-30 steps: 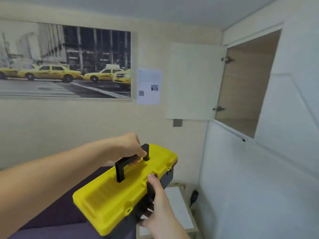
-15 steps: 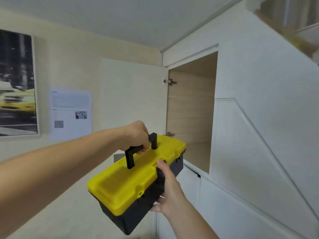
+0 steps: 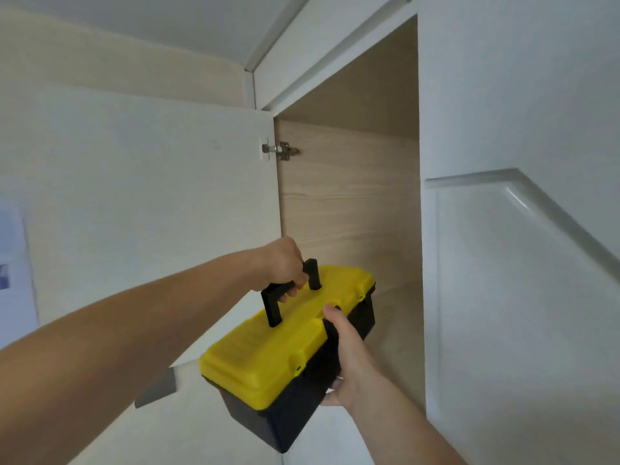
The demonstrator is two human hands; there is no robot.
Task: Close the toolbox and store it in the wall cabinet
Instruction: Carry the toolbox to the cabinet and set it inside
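Shut toolbox (image 3: 285, 350) before the open wall cabinet (image 3: 349, 203), left hand (image 3: 285, 266) fingers wrapped round its handle (image 3: 271, 305), right hand (image 3: 345, 350) clasping its side.

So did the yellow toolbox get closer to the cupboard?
Yes. The toolbox is nearer the open cabinet than before; its far end now overlaps the opening, below the door hinge.

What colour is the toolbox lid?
Yellow; the lid shows in the head view, above a black base.

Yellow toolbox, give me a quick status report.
Left hand shut on black handle; right hand steadying the side. Yellow-lidded black plastic toolbox closed, at the open wood-lined wall cabinet. Nothing in the way.
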